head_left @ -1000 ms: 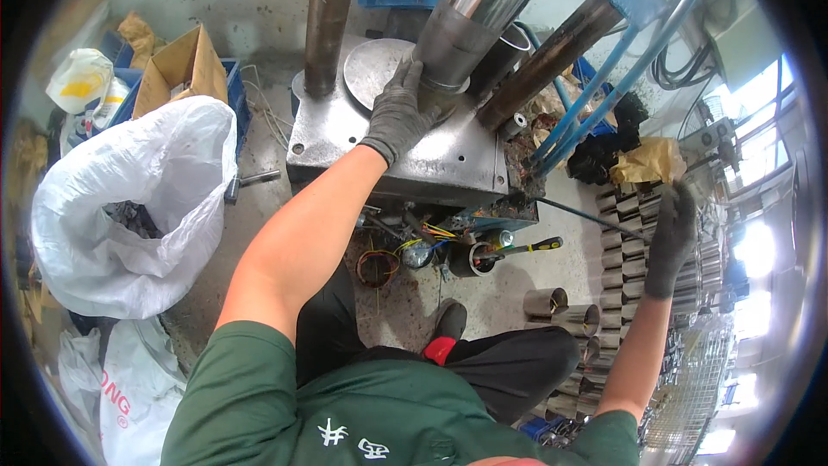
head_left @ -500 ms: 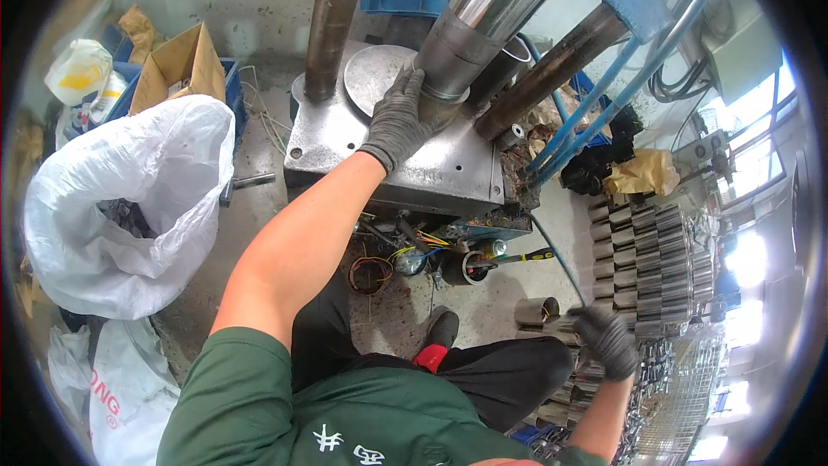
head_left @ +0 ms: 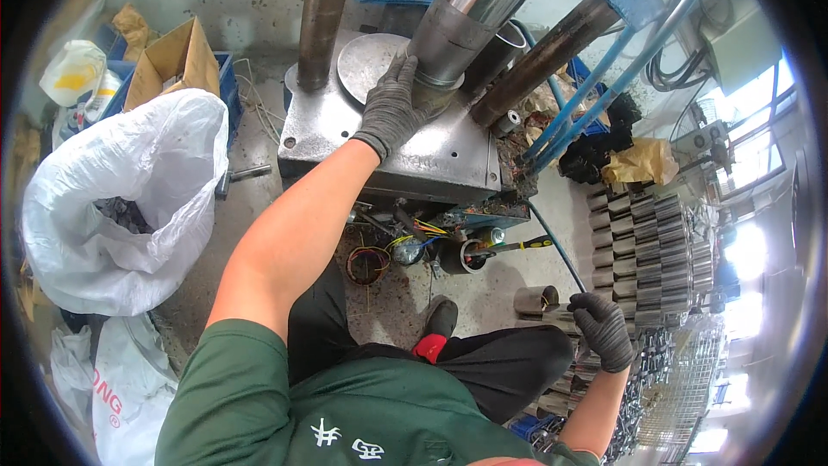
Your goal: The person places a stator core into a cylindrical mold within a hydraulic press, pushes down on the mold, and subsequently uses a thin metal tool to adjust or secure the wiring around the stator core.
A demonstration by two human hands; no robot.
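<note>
Two gloved hands at a press: one at the sleeve, one on the lever.
Left hand [head_left: 390,114] flat, fingers extended, thumb apart; fingertips against near-left side of grey metal sleeve [head_left: 444,41], which stands over the press bed [head_left: 414,166], beside a round plate [head_left: 355,67], bright column above it. Right hand [head_left: 604,332] low, fingers curled round end of thin dark lever [head_left: 561,248], near stacked metal tubes [head_left: 660,246].

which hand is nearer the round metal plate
Left. The left hand is over the near edge of the round metal plate; the right hand is well to its right, by the thin rod.
</note>
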